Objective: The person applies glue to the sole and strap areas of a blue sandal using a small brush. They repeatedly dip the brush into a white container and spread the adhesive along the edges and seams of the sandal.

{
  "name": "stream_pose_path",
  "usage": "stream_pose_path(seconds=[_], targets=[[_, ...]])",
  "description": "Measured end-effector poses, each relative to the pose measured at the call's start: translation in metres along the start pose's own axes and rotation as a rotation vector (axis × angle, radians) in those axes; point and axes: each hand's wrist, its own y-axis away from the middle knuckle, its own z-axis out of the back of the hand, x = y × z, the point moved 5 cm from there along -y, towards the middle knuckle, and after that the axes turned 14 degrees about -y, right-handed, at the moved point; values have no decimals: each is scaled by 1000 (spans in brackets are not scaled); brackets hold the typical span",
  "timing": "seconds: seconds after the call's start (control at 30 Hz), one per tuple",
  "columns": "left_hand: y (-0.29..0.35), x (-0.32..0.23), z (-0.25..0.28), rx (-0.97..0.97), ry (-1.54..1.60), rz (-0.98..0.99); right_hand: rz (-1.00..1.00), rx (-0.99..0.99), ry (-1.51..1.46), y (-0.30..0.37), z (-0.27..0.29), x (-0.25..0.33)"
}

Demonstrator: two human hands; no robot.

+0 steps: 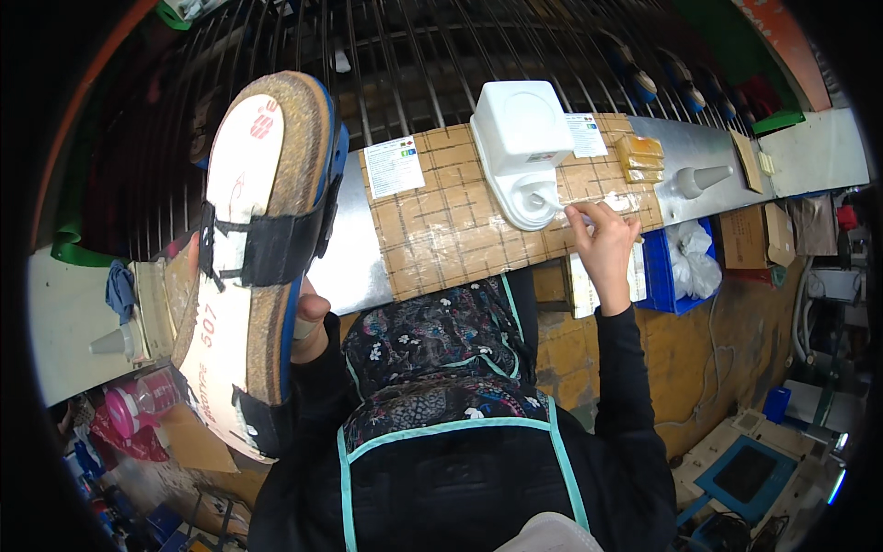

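Note:
My left hand (pixel 311 331) grips a sandal (pixel 241 193) around its middle, its underside turned up toward me. The sandal has a white bottom board, a brown cork-like rim, black straps folded over onto the underside and a blue edge beneath. Part of that hand is hidden behind it. My right hand (pixel 605 241) is closed in a pinch at the small round cup of a white plastic dispenser (pixel 524 129). What its fingertips hold, if anything, is too small to make out. The dispenser stands on a cardboard-covered bench (pixel 432 225).
Yellowish blocks (pixel 640 159) and a grey cone-shaped nozzle (pixel 704 180) lie right of the dispenser. Beyond the bench runs a rack of metal rods (pixel 405 74), with more sandals (pixel 685 87) at far right. A blue crate (pixel 667 285) with white plastic bags stands below.

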Motion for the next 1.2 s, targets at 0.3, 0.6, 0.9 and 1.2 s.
stream_pose_path(seconds=[0.3, 0.6, 0.9, 1.2], targets=[[-6, -43, -32, -411, 650, -42, -614, 237, -988, 20, -22, -55], [-4, -51, -96, -301, 278, -140, 83, -307, -233, 10, 11, 54], [-18, -63, -74, -467, 99, -209, 219, -213, -967, 11, 7, 164], [-12, -57, -61, -471, 42, -255, 151, -147, -926, 13, -20, 173]])
